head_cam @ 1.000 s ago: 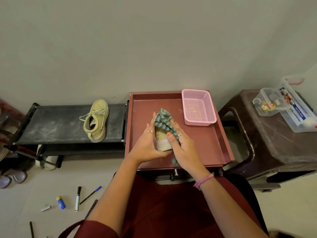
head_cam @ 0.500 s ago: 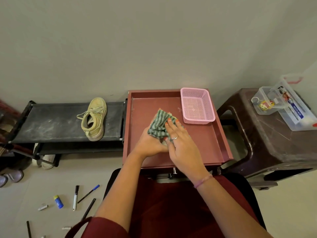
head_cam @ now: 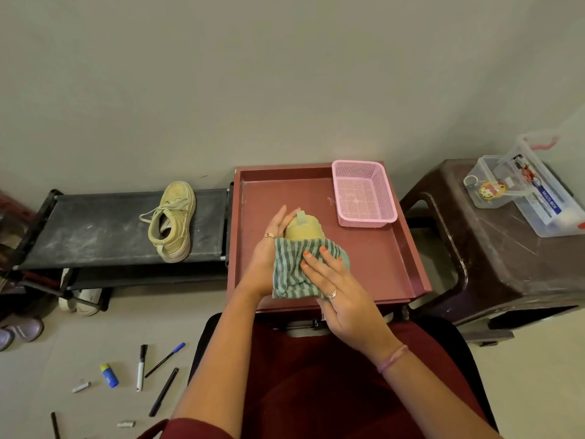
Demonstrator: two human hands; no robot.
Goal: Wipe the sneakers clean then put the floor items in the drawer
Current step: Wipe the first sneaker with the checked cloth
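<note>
While left hand (head_cam: 269,248) cups the sneaker (head_cam: 302,228) and right hand (head_cam: 342,289) fingers (head_cam: 316,261) lie flat on the cloth (head_cam: 294,274), a hard swipe could knock it over.

Brown stool (head_cam: 493,248) right of red tray; on it, clear plastic boxes (head_cam: 538,191), one holding perhaps a keyring. Pink basket (head_cam: 364,193) in tray's far right corner.
</note>
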